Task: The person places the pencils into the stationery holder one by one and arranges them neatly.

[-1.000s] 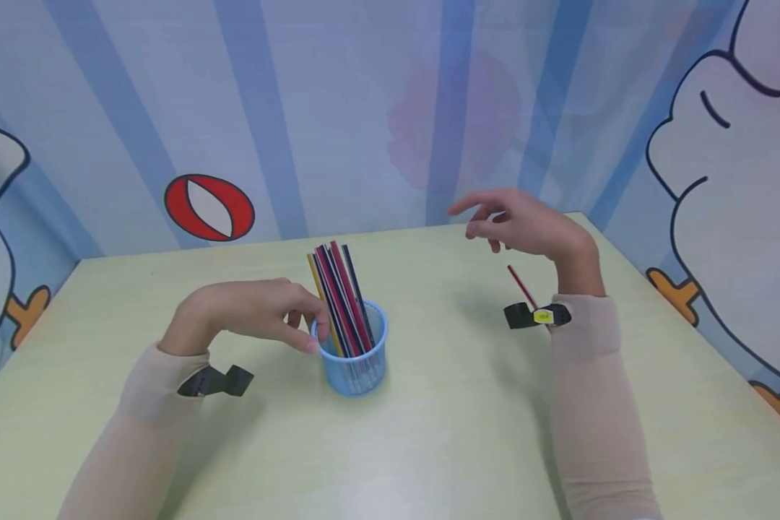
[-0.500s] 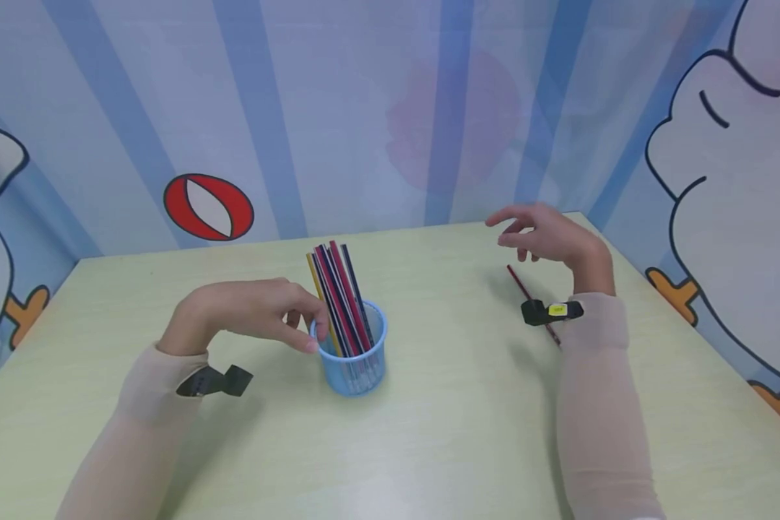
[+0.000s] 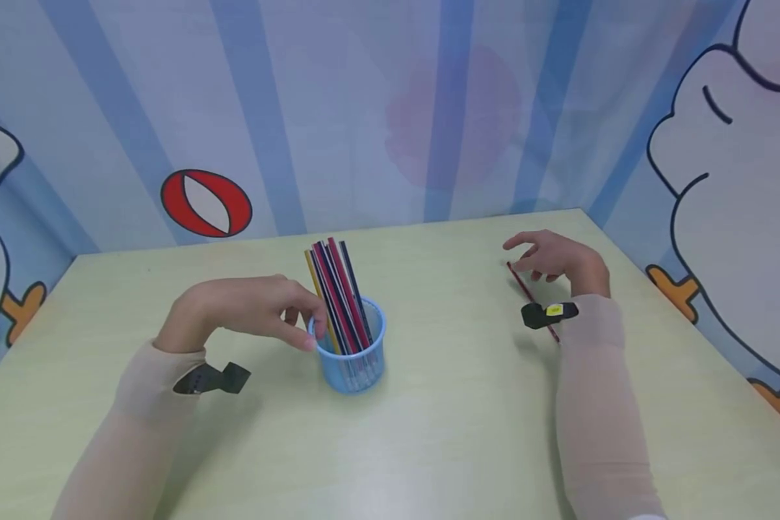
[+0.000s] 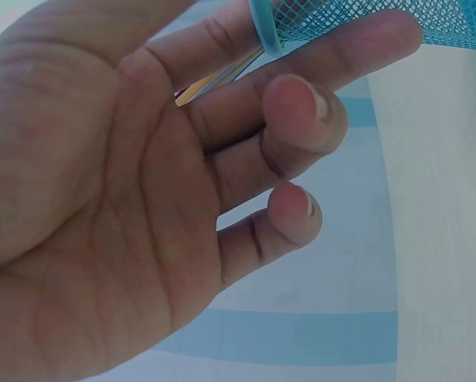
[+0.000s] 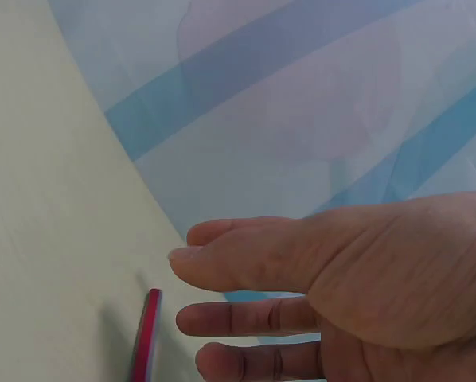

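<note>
In the head view my left hand (image 3: 253, 307) pinches the rim of a light blue mesh pencil cup (image 3: 354, 372), thumb and index finger at its left side. Its remaining fingers bend loosely below the rim in the left wrist view. A bundle of red, dark blue and yellow pencils (image 3: 341, 296) stands in the cup, leaning left. My right hand (image 3: 555, 256) hovers low at the far right, fingers relaxed and holding nothing. Beneath it a single red pencil (image 3: 518, 282) lies on the table, partly hidden by the wrist camera. The right wrist view shows its end (image 5: 146, 334) near the fingertips.
The pale table (image 3: 442, 404) reaches back to a blue striped backdrop (image 3: 357, 108) with a red and white oval (image 3: 230, 206) printed on it. White cartoon shapes with black outlines (image 3: 734, 238) cover the side panels. A black camera (image 3: 539, 314) sits on the right wrist.
My right hand has moved right, then down toward the lying pencil, whose lower end has come into sight. My left hand and the cup have stayed in place.
</note>
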The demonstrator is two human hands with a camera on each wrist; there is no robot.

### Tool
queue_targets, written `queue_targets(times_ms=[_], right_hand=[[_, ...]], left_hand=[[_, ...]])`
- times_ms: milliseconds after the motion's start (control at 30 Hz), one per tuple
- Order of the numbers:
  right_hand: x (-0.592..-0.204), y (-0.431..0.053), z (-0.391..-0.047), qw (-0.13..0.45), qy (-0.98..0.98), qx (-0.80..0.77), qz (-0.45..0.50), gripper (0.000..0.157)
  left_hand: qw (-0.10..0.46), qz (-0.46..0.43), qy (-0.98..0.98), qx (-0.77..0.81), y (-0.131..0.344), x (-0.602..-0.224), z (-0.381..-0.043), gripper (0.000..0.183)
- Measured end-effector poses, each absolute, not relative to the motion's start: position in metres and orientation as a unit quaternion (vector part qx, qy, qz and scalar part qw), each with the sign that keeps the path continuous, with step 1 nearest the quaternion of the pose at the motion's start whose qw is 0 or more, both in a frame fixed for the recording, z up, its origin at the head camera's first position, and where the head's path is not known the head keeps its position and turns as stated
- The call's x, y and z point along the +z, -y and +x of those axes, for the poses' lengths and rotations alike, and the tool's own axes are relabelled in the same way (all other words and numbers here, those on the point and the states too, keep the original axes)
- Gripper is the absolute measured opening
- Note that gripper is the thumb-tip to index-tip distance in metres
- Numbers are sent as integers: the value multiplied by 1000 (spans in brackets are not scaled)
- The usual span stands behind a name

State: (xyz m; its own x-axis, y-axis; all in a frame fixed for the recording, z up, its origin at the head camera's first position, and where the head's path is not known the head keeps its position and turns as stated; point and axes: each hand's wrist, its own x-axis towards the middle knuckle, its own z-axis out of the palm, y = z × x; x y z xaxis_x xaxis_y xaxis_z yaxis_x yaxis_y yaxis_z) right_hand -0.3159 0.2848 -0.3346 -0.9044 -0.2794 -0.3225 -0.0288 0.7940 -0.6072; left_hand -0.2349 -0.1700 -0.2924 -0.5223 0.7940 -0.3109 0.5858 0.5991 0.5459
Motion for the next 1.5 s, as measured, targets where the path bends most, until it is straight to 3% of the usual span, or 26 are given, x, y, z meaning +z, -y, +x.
queue_targets(times_ms=[133,433,900,1500], right_hand=[[-342,-283,-318,230,-923,-299,-69,52],[-352,-276,-321,236,-934,-258,-70,52],[-354,-257,-326,237,-935,-258,-50,36],[-339,-196,-330,243,-870,-354,-242,35]], left_hand=[[276,403,-852,191,170,-292,-235,12],[273,405,-851,195,170,-293,-236,12],[273,408,-849,196,170,-293,-235,12],[278,404,-849,197,170,-292,-235,13]])
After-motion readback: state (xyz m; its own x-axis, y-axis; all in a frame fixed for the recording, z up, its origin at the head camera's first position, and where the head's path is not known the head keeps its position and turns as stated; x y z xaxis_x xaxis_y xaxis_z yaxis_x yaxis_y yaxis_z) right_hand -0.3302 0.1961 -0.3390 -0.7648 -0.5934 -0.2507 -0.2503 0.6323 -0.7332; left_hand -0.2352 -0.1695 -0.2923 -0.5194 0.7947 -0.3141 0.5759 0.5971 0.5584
